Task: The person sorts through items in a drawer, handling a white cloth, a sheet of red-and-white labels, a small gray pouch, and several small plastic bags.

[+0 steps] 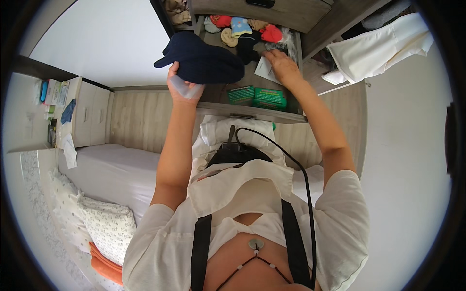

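My left hand (186, 87) grips a dark navy cap (206, 60) from below, near its brim, and holds it up at the drawer's left side. A translucent whitish patch of plastic shows at the palm. Inside the pulled-out drawer (218, 107), my right hand (283, 67) reaches in with fingers stretched out. It lies against a white card or box (266, 71); whether it presses on it I cannot tell. Just beyond its fingertips are a black sock-like bundle (247, 47) and clear plastic wrapping (290, 44).
Two green boxes (270, 98) lie at the drawer's front. Rolled socks, among them a red one (271, 33) and a light-blue one (241, 27), fill its back. White cloth (378, 48) hangs at right. A bed (116, 167) stands at left. A black cable (301, 169) runs along my front.
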Demonstrator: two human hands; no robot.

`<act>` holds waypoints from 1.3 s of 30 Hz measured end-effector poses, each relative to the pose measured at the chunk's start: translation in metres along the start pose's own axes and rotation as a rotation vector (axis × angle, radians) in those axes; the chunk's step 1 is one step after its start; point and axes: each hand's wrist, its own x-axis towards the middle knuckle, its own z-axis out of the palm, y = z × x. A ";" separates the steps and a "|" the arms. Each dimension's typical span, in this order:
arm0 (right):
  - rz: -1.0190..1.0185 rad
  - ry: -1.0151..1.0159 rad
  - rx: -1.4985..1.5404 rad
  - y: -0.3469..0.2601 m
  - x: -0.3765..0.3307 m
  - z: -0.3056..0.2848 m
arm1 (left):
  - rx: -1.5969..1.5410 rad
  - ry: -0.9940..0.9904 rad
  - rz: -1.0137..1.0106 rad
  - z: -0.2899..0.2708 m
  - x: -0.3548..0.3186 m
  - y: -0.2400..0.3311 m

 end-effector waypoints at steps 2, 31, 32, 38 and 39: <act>-0.171 0.037 -0.008 -0.010 0.000 0.005 | 0.004 0.039 -0.004 0.001 0.000 0.002; -0.041 -0.657 0.109 -0.061 -0.011 0.048 | -0.018 -0.123 -0.031 -0.007 -0.001 0.001; -0.051 -0.647 0.151 -0.062 -0.012 0.044 | -0.012 -0.127 -0.031 -0.008 -0.002 0.001; -0.022 -0.675 0.267 -0.054 -0.010 0.048 | -0.007 -0.164 -0.049 -0.008 0.000 0.000; -0.010 -0.675 0.290 -0.054 -0.010 0.047 | -0.008 -0.173 -0.052 -0.008 -0.001 0.000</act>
